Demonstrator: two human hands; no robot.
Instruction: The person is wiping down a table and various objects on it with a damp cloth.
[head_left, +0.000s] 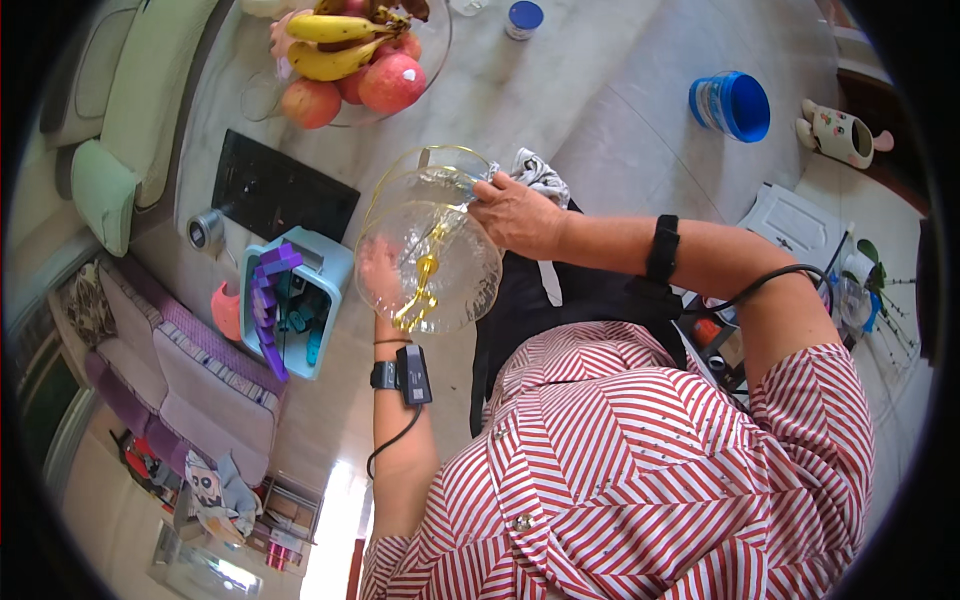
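Observation:
A tiered stand of clear wavy glass plates (469, 281) with gold rims and a gold-coloured metal stem (427, 264) is tilted before me, over the table's edge. My left hand (382, 270) is behind the nearest glass plate and shows through it, blurred, at the stand's left side. My right hand (519, 216) is at the right rim of the plates, its fingers bent over a patterned grey-and-white cloth (541, 177), which bunches up beyond the knuckles. The fingertips of this hand are partly hidden.
On the marble table (555, 97) are a glass bowl of apples and bananas (394, 82), a blue-lidded jar (523, 21) and a black tray (281, 187). A light blue bin (330, 262) stands left, with purple and teal things. A blue bucket (731, 106) is on the floor at right.

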